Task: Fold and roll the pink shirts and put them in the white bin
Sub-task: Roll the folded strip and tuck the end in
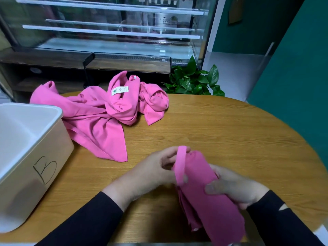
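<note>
A rolled pink shirt (205, 197) lies slanted between my hands near the table's front edge. My right hand (232, 189) grips the roll from the right, thumb across its top. My left hand (156, 167) pinches a pink fabric band (181, 164) that loops over the roll's far end. A heap of loose pink shirts (99, 112) lies farther back on the table, one with a white label showing. The white bin (30, 150), marked with a letter B, stands at the left and looks empty where I can see inside.
The round wooden table (230, 135) carries everything. A green potted plant (193, 80) stands behind its far edge. A glass display case (110, 29) on a dark wooden stand fills the background. A teal wall (301, 68) is on the right.
</note>
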`<act>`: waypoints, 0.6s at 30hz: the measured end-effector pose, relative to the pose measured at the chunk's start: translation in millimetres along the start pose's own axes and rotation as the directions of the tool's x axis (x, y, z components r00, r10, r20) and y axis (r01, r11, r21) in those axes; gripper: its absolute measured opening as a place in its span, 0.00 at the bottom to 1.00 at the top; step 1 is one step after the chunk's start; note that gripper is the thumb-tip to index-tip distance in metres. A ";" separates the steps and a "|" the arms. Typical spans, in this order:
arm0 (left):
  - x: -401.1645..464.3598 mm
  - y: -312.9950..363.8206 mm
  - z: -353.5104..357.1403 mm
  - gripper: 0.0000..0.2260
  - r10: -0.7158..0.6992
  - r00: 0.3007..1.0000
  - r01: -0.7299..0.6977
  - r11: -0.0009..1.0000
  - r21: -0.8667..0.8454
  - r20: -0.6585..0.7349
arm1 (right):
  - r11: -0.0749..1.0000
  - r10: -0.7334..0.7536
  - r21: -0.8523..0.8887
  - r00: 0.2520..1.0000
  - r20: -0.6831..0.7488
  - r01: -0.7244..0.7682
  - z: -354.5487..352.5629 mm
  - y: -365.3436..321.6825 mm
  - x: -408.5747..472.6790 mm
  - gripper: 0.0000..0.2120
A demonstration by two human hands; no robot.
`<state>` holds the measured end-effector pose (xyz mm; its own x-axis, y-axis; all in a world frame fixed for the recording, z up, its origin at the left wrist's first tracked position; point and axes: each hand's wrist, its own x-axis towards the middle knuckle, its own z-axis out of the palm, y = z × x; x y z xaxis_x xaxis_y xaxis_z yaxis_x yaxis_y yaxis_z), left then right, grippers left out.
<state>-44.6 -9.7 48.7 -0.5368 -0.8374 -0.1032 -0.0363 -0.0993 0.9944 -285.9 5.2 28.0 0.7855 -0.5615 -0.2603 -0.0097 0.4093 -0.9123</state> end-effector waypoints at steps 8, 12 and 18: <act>-0.2 16.1 -4.4 0.31 0.048 0.999 -0.049 0.615 0.787 0.024 | 0.887 0.068 -0.430 0.969 -0.235 -0.167 20.6 -33.1 8.4 0.20; 2.2 10.0 -11.1 0.31 0.128 0.987 -0.149 0.474 0.868 0.099 | 0.698 0.092 -0.667 0.956 -0.278 -0.262 28.6 -51.1 18.5 0.18; 3.6 -3.2 -20.3 0.37 0.145 0.981 -0.184 0.465 0.866 0.131 | 0.495 0.079 -0.788 0.923 -0.378 -0.365 32.8 -61.1 39.9 0.30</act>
<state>-29.2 -23.3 44.6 -0.6423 -0.7651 0.0457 -0.6477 0.5738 0.5012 -233.6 -18.6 83.7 0.4901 -0.7574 -0.4314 -0.7794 -0.1592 -0.6060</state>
